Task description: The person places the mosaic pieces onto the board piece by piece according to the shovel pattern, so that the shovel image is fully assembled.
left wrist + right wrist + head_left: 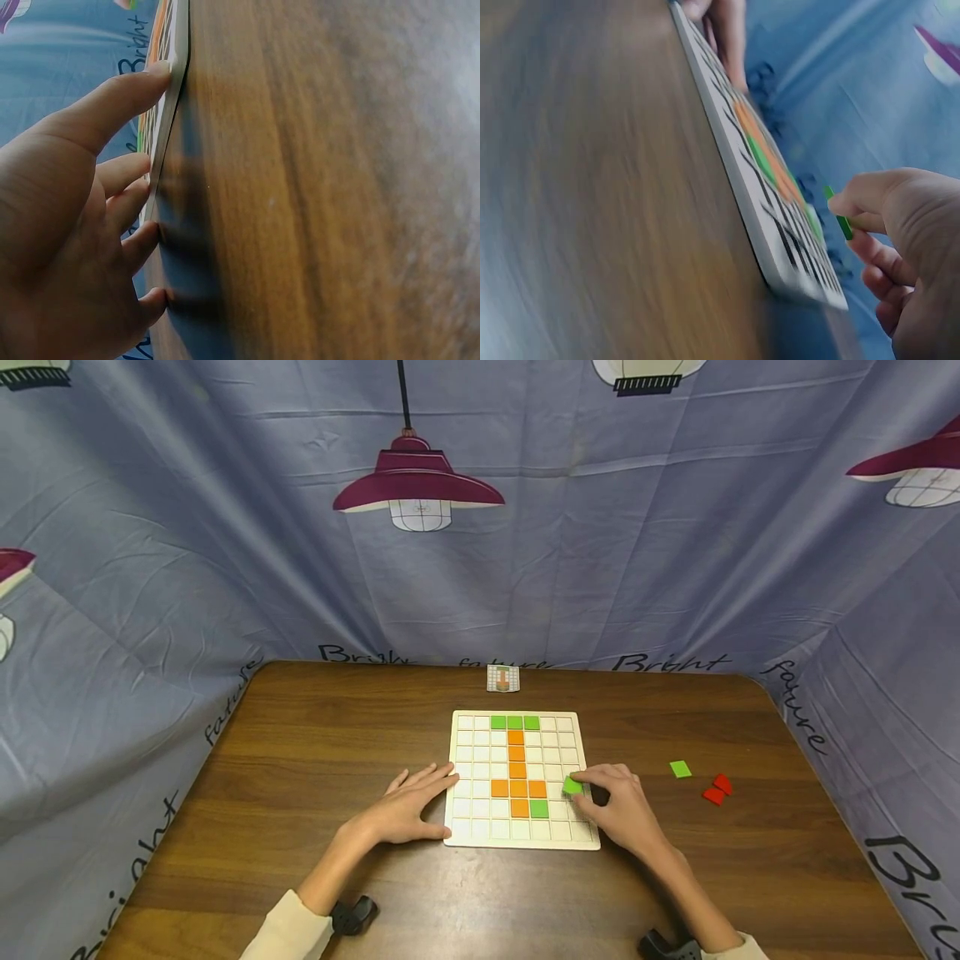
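Note:
A white grid board (468,831) lies on the table, with a column of orange squares (517,752), a row of green squares (514,722) at its top and one green square (538,808) low in the grid. My left hand (401,810) rests at the board's left edge, fingers spread; in the left wrist view the thumb (127,97) touches the rim. Over the board's right side, my right hand (618,806) pinches a green square tile (572,785) between thumb and fingers. The right wrist view shows that tile (838,214) held on edge, raised above the board.
On the wooden table (337,718), a loose green tile (680,769) and red tiles (717,789) lie right of the board. A small pattern card (502,678) sits behind it at the far edge. A printed curtain (510,577) surrounds the table.

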`<act>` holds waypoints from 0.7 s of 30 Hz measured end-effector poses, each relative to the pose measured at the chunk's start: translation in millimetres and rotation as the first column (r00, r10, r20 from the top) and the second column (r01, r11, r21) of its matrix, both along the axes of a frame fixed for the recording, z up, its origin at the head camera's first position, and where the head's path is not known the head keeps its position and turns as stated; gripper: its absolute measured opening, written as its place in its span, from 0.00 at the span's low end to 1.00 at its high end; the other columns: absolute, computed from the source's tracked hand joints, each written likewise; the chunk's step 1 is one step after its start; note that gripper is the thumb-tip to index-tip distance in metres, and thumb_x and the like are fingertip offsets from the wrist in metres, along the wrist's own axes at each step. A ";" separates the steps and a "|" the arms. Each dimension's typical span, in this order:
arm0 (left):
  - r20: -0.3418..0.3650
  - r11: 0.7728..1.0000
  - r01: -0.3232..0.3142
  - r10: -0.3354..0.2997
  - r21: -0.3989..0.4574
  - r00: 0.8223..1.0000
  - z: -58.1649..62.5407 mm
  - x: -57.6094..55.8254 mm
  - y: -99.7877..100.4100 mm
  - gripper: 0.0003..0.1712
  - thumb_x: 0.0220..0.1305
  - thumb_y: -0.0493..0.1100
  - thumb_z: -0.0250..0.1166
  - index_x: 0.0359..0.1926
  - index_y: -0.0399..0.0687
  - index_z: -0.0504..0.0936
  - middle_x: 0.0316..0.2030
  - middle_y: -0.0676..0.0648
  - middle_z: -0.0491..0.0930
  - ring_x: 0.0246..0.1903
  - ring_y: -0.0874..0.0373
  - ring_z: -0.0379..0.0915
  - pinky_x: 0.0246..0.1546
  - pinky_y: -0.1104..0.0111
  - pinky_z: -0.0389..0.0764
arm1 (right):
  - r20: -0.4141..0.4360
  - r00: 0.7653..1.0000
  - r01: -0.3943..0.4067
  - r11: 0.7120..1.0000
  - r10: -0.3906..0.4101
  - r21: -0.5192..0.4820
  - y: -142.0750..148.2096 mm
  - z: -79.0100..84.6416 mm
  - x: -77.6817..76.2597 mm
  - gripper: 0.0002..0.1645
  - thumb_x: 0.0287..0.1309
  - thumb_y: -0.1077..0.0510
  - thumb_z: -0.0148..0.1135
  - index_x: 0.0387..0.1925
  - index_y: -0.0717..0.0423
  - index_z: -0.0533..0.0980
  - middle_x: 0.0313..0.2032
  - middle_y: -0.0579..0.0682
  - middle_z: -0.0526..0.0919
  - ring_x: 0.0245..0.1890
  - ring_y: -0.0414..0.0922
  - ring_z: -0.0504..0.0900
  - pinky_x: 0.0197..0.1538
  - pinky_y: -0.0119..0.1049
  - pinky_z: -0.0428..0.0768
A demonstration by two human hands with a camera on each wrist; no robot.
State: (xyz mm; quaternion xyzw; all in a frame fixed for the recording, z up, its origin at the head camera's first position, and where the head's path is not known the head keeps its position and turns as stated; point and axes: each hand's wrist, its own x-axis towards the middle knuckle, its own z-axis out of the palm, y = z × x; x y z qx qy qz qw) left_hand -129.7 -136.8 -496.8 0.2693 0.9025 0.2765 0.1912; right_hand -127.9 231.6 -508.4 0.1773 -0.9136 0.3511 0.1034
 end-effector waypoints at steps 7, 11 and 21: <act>0.006 1.000 -0.001 0.001 -0.002 1.000 -0.2 -0.7 1.0 0.48 0.61 0.55 0.70 0.77 0.51 0.59 0.77 0.48 0.51 0.76 0.45 0.41 0.70 0.40 0.37 | -0.014 0.993 -0.121 0.993 0.120 -0.017 -32.9 -4.1 6.5 0.18 0.44 0.64 0.77 0.42 0.55 0.87 0.41 0.45 0.85 0.44 0.46 0.75 0.48 0.47 0.67; 0.007 1.000 0.000 0.000 0.003 1.000 -0.6 -0.7 0.9 0.48 0.61 0.55 0.70 0.77 0.51 0.60 0.77 0.48 0.51 0.76 0.45 0.41 0.70 0.40 0.37 | -0.019 0.988 -0.155 0.988 0.155 -0.010 -47.5 -7.7 8.8 0.17 0.44 0.62 0.78 0.41 0.53 0.87 0.40 0.44 0.85 0.44 0.44 0.75 0.49 0.47 0.69; -0.002 1.000 0.002 -0.002 -0.001 1.000 -1.7 -0.6 -0.1 0.48 0.61 0.55 0.71 0.77 0.51 0.60 0.77 0.48 0.51 0.76 0.45 0.41 0.70 0.39 0.37 | 0.017 0.979 -0.204 0.979 0.203 0.017 -71.0 -13.8 11.7 0.16 0.46 0.61 0.76 0.41 0.52 0.87 0.41 0.44 0.84 0.42 0.42 0.73 0.50 0.47 0.69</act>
